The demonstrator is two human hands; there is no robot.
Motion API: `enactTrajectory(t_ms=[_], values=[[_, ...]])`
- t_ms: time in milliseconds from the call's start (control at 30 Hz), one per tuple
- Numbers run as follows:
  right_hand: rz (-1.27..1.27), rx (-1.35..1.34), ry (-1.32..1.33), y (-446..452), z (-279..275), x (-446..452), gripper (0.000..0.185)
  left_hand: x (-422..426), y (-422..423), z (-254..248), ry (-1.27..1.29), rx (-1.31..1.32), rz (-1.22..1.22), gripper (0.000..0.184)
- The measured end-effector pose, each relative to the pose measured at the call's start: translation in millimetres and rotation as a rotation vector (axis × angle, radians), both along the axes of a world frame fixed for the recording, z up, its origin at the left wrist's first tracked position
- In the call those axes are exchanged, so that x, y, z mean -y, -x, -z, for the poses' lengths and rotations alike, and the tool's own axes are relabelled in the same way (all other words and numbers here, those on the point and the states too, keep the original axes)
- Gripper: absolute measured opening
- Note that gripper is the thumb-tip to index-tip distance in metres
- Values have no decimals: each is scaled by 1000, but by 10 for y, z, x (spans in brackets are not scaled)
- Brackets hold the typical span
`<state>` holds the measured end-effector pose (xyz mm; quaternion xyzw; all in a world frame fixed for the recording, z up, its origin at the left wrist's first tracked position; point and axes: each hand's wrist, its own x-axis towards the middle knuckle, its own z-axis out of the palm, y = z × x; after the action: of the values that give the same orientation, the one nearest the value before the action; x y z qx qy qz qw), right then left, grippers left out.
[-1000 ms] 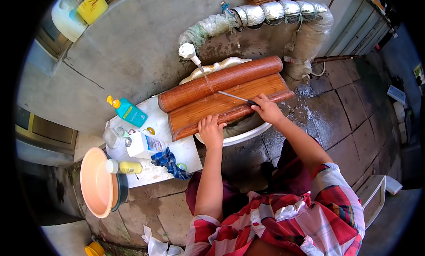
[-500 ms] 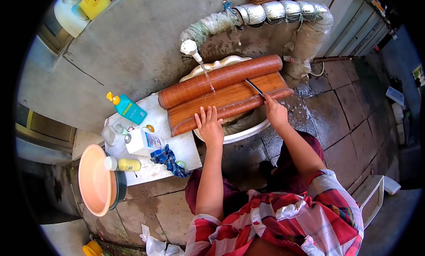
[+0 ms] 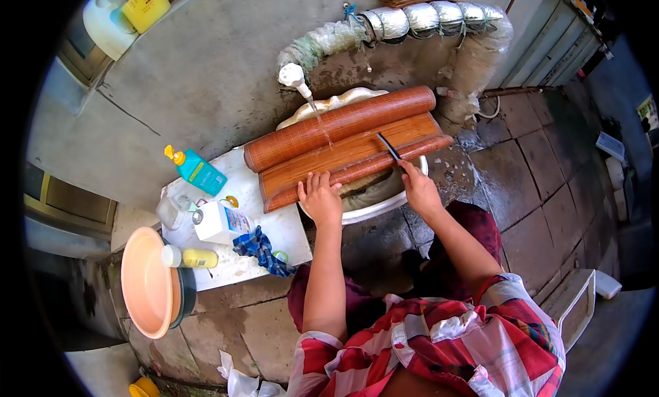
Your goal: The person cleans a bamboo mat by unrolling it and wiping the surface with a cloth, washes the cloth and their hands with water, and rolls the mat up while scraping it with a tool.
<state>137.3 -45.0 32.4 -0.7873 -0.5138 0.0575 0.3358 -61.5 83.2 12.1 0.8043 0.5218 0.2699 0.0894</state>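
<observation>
A reddish-brown bamboo mat (image 3: 343, 160) lies across the white basin (image 3: 374, 214), its far and near edges rolled up and a flat strip showing between them. My left hand (image 3: 320, 198) rests on the near roll, fingers apart and bent over it. In my right hand (image 3: 420, 190) is a slim black brush (image 3: 388, 146), gripped at its near end; its far end lies over the flat strip. Bristles are too small to make out. Water runs from the white tap (image 3: 294, 77) onto the far roll.
Left of the basin, a white board (image 3: 285, 225) carries a teal pump bottle (image 3: 200, 172), a white jug (image 3: 218, 222), a yellow bottle (image 3: 199, 258) and a blue cloth (image 3: 255, 246). Stacked basins (image 3: 146, 280) stand beside it. A foil-wrapped pipe (image 3: 419, 19) arches behind; wet paving (image 3: 508, 184) lies right.
My right hand has drawn slightly back toward me and left, tilting the brush and moving its tip a little nearer. My left hand has slid back toward the mat's near edge.
</observation>
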Motion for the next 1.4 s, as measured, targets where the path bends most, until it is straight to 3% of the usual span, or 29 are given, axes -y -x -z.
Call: enactTrajectory(t_ms=[100, 200, 333, 433, 567, 633, 667, 800, 967, 1033, 1100, 1400], values=[[-105, -31, -92, 205, -63, -164, 31, -33, 17, 49, 13, 8, 7, 36], [-156, -299, 214, 314, -313, -364, 32, -66, 6, 32, -52, 28, -5, 33], [-242, -373, 157, 102, -248, -637, 30, -159, 17, -23, -26, 58, -3, 34], [-68, -261, 201, -195, -255, -644, 27, -212, 27, -13, -18, 52, -35, 36], [138, -124, 187, 66, -431, -242, 28, -285, -8, -14, -71, 118, -99, 36], [52, -94, -81, 143, -263, -61, 34, -346, 4, -34, 19, 143, -64, 36], [-55, -56, -91, 156, -142, -18, 36, -349, 8, -23, 24, 143, -66, 36], [-225, -11, 23, 361, -28, 50, 42, -341, -11, -90, -38, 173, -140, 38], [-235, 132, 93, 323, 72, -117, 50, -408, 28, -15, -39, 178, -170, 40], [-248, 171, 122, 265, 125, -242, 53, -447, 99, -47, -208, 226, -185, 38], [-225, 223, 85, 217, 174, -409, 58, -415, 198, -77, -209, 231, -268, 36], [-220, 291, 195, 14, -18, -619, 58, -532, 475, 31, -164, -21, -229, 45]])
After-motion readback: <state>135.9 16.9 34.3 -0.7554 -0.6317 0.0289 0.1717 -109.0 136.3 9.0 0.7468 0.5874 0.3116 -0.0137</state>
